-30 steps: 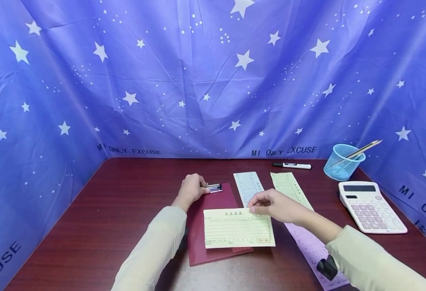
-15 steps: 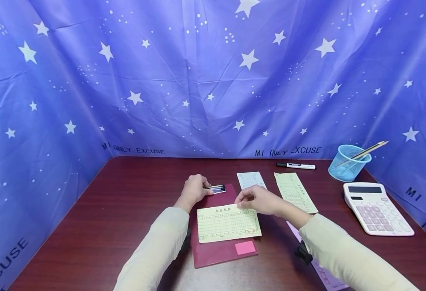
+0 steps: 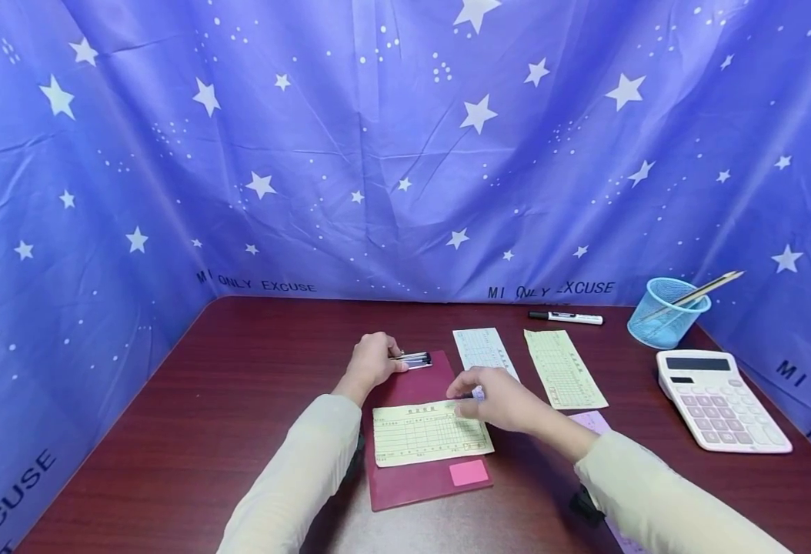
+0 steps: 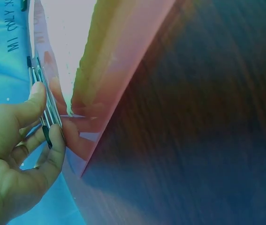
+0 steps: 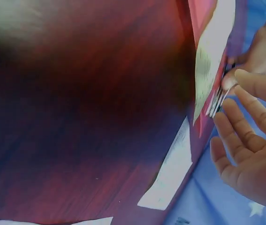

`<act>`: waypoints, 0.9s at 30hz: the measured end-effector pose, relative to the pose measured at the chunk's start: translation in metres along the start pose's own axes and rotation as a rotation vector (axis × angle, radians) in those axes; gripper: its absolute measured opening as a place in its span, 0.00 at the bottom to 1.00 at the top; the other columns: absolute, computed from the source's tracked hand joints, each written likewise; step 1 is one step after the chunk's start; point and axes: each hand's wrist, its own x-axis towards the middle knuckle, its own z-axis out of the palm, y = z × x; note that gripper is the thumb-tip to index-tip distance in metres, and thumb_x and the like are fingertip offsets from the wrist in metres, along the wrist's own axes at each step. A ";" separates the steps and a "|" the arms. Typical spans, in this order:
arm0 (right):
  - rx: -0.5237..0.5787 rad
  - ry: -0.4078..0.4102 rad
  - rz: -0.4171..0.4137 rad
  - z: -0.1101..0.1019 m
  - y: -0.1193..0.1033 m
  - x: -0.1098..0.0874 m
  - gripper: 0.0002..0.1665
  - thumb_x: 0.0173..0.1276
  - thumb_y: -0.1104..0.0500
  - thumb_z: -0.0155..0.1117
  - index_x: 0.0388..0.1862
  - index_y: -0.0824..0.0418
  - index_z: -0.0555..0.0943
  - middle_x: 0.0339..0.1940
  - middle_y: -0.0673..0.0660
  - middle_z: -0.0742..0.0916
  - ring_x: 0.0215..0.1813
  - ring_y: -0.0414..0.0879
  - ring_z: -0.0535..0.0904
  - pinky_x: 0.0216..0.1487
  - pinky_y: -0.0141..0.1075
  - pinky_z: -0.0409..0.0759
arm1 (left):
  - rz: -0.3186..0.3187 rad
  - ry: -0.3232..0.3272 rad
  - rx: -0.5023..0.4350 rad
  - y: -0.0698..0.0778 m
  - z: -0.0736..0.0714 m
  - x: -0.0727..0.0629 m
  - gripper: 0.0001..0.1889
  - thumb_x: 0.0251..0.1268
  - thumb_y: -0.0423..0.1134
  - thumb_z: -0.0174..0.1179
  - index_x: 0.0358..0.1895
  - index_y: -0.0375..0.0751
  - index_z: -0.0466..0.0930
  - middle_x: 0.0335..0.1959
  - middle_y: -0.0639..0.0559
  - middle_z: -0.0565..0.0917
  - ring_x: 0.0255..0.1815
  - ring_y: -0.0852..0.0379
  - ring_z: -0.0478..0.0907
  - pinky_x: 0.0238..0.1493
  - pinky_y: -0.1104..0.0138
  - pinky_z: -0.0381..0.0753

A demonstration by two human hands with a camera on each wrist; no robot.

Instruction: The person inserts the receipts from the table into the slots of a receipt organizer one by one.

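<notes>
A dark red clipboard [image 3: 419,488] lies on the table, its metal clip [image 3: 415,359] at the far end. My left hand [image 3: 371,360] holds that clip between thumb and fingers, which the left wrist view shows from the side. Across the middle of the board lies a pale yellow printed slip [image 3: 422,438]. Above the slip's upper right corner hovers my right hand [image 3: 498,396]; in the right wrist view its fingers [image 5: 238,117] are loosely bent and spread, with nothing between them. A pink sticky note [image 3: 468,472] shows at the board's near right corner.
Right of the board lie a light blue slip [image 3: 485,350], another yellow slip [image 3: 566,371] and a purple slip [image 3: 592,421], partly under the right forearm. Beyond are a marker [image 3: 566,317], a blue mesh pen cup [image 3: 662,319] with pencils, and a calculator [image 3: 724,400].
My right hand has moved left with the yellow slip, laid it down on the clipboard and let go of it. My left hand has stayed on the clip.
</notes>
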 end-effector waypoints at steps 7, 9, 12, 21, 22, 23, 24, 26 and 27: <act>-0.196 0.026 -0.134 0.017 -0.011 -0.027 0.12 0.60 0.62 0.77 0.43 0.56 0.89 0.42 0.48 0.89 0.49 0.46 0.85 0.51 0.43 0.82 | 0.008 0.000 -0.012 0.000 0.002 0.001 0.09 0.55 0.39 0.78 0.33 0.40 0.89 0.34 0.48 0.87 0.41 0.47 0.83 0.50 0.55 0.80; -0.247 0.045 -0.151 0.022 -0.012 -0.030 0.12 0.59 0.62 0.77 0.43 0.56 0.90 0.43 0.48 0.89 0.49 0.45 0.85 0.51 0.43 0.82 | 0.004 0.002 -0.020 0.000 0.001 0.000 0.08 0.56 0.39 0.77 0.33 0.40 0.89 0.34 0.49 0.87 0.40 0.47 0.83 0.49 0.55 0.80; -0.292 0.076 -0.183 0.027 -0.011 -0.031 0.12 0.60 0.61 0.77 0.43 0.55 0.90 0.42 0.48 0.89 0.48 0.44 0.85 0.49 0.42 0.82 | 0.011 -0.001 -0.015 -0.001 -0.001 0.000 0.08 0.56 0.39 0.77 0.33 0.40 0.89 0.34 0.49 0.88 0.41 0.47 0.83 0.50 0.55 0.80; -0.317 0.095 -0.219 0.029 -0.009 -0.022 0.10 0.61 0.62 0.76 0.42 0.55 0.90 0.42 0.49 0.89 0.47 0.44 0.86 0.48 0.43 0.83 | 0.032 -0.077 0.037 0.002 -0.009 0.004 0.08 0.59 0.41 0.76 0.34 0.41 0.90 0.36 0.50 0.88 0.46 0.48 0.81 0.53 0.56 0.79; -0.317 0.096 -0.211 0.029 -0.010 -0.021 0.09 0.61 0.62 0.76 0.42 0.55 0.90 0.42 0.49 0.89 0.47 0.44 0.86 0.48 0.43 0.82 | 0.032 -0.085 0.041 0.002 -0.010 0.005 0.08 0.59 0.41 0.75 0.34 0.41 0.91 0.36 0.50 0.88 0.46 0.49 0.81 0.54 0.57 0.79; -0.317 0.097 -0.203 0.030 -0.010 -0.018 0.09 0.61 0.62 0.76 0.41 0.55 0.90 0.42 0.49 0.89 0.46 0.44 0.86 0.47 0.43 0.82 | 0.035 -0.089 0.048 0.002 -0.011 0.006 0.08 0.59 0.41 0.75 0.35 0.41 0.91 0.36 0.50 0.88 0.46 0.48 0.82 0.54 0.57 0.79; -0.318 0.101 -0.194 0.030 -0.010 -0.016 0.09 0.61 0.62 0.77 0.41 0.55 0.90 0.41 0.48 0.89 0.46 0.44 0.86 0.47 0.43 0.82 | 0.034 -0.095 0.053 0.003 -0.012 0.006 0.07 0.59 0.41 0.75 0.35 0.41 0.91 0.36 0.51 0.88 0.47 0.48 0.82 0.55 0.57 0.79; -0.315 0.113 -0.180 0.032 -0.011 -0.011 0.08 0.60 0.61 0.77 0.39 0.54 0.90 0.40 0.47 0.89 0.44 0.44 0.86 0.45 0.43 0.81 | 0.034 -0.106 0.062 0.002 -0.013 0.008 0.07 0.60 0.42 0.75 0.35 0.42 0.91 0.36 0.51 0.89 0.49 0.47 0.82 0.56 0.57 0.79; -0.315 0.122 -0.172 0.033 -0.012 -0.009 0.08 0.59 0.61 0.78 0.38 0.53 0.90 0.39 0.47 0.89 0.43 0.44 0.85 0.43 0.43 0.81 | 0.036 -0.109 0.065 0.002 -0.013 0.008 0.07 0.60 0.42 0.75 0.35 0.42 0.91 0.36 0.51 0.89 0.49 0.47 0.82 0.56 0.57 0.79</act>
